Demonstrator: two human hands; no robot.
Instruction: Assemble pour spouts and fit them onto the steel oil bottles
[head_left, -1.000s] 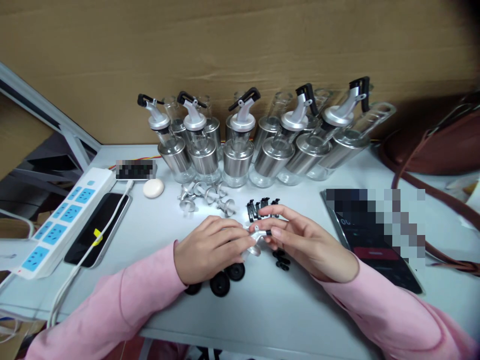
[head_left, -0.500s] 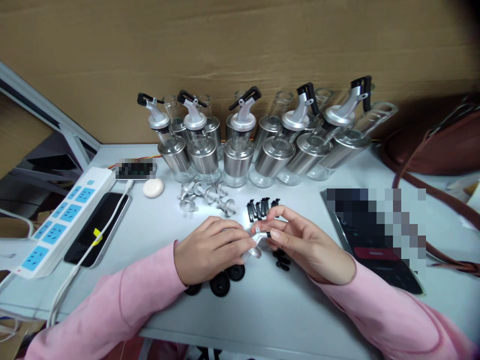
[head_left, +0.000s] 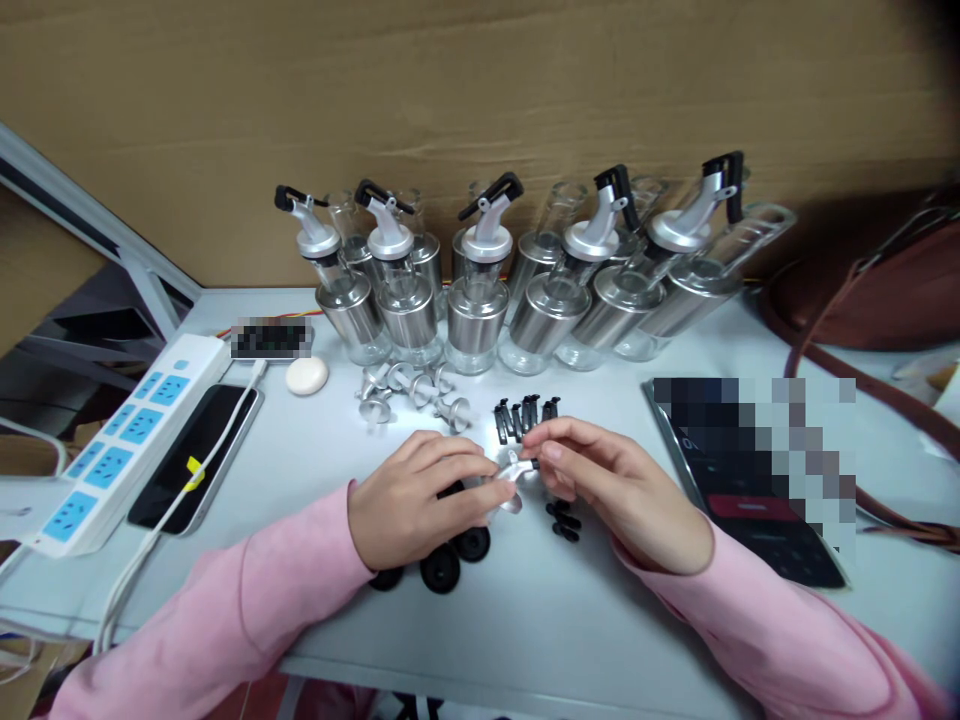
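My left hand is closed on a silver pour spout, its fingers covering the base. The spout's black tip points right, toward my right hand. That hand's fingers are loosely bent and slightly apart beside the tip, with nothing visible in them; whether a finger touches the spout I cannot tell. Just beyond the fingertips lie several small black flip levers. Small black plugs rest below my right hand. Several round black stoppers lie under and in front of my left hand.
Several silver spout parts lie behind my left hand. Steel-sleeved glass bottles line the back, the front ones with spouts. A power strip, phone and white round case are left; another phone and brown bag are right.
My right thumb has lifted off the spout's black tip and my index finger has come down and left. My left hand keeps hold of the spout, nearly in place.
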